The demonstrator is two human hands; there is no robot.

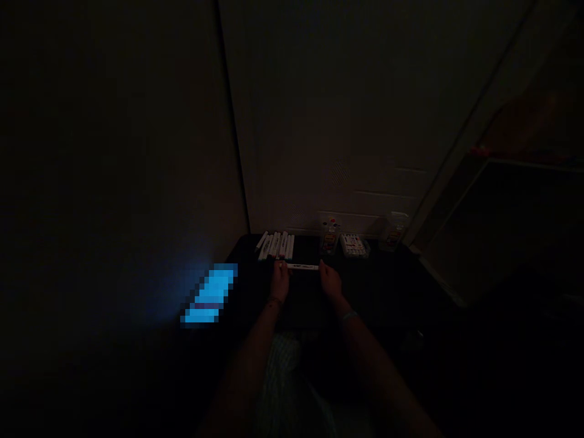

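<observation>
In a very dark scene, a white marker [303,267] lies level between my two hands, dark print along its barrel. My left hand [280,281] is closed on its left end. Its right end is in the closed fingers of my right hand [330,280]. Several more white markers [276,246] lie side by side on the dark table [310,304], just beyond my left hand. Behind my right hand is a clear case of markers [354,245] with pale ends showing.
A clear container [329,236] with dark and red tops stands at the table's back, and another clear container [393,231] stands farther right. A glowing blue, pixelated screen [210,296] is at the left. A pale wall [337,121] rises behind the table.
</observation>
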